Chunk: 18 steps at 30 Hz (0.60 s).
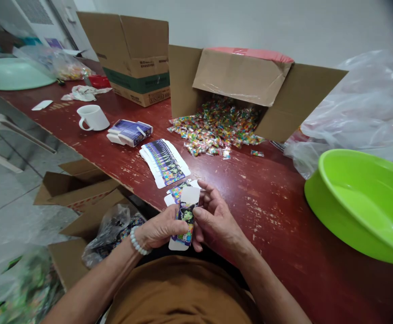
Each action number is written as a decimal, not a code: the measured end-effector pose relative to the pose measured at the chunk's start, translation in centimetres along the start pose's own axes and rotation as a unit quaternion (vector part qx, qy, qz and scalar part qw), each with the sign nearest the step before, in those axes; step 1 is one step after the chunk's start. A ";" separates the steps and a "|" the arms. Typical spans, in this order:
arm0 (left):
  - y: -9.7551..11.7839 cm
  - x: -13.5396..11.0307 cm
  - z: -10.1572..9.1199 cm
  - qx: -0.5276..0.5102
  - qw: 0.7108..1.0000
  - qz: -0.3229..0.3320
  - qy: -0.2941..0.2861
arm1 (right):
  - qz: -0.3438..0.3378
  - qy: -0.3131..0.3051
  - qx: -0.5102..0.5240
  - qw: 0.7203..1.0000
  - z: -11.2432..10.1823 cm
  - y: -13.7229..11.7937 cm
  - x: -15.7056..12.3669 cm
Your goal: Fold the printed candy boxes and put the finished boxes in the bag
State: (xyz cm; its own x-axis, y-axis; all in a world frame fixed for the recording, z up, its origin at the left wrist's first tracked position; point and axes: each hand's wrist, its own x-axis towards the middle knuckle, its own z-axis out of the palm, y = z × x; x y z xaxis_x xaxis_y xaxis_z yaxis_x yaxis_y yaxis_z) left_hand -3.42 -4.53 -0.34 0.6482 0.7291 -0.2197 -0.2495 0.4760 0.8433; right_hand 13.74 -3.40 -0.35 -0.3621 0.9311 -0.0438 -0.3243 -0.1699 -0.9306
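A slim card box (187, 213) with smooth white end flaps tilts at the scuffed red table's (270, 202) near edge. The left hand (160, 227) pinches it, thumb in front; the right hand's (219, 215) fingers curl around its side.

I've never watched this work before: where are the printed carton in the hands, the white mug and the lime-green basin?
Printed carton (187, 214), head view: its illustrated front panel.
White mug (97, 118), head view: its outer side.
Lime-green basin (373, 204), head view: its inside surface.
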 end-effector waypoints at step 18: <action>-1.3 1.7 1.1 0.064 0.937 0.165 0.302 | -0.045 0.134 -0.132 0.981 -0.8 0.7 1.3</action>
State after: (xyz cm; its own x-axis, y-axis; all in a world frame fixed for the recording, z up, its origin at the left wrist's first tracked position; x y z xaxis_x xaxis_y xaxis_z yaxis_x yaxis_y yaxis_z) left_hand -1.15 -4.45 -1.29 0.0159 0.9898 -0.1417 -0.2509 0.1411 0.9577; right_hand 13.70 -2.05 -1.33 -0.0887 0.9959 -0.0183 -0.0934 -0.0266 -0.9953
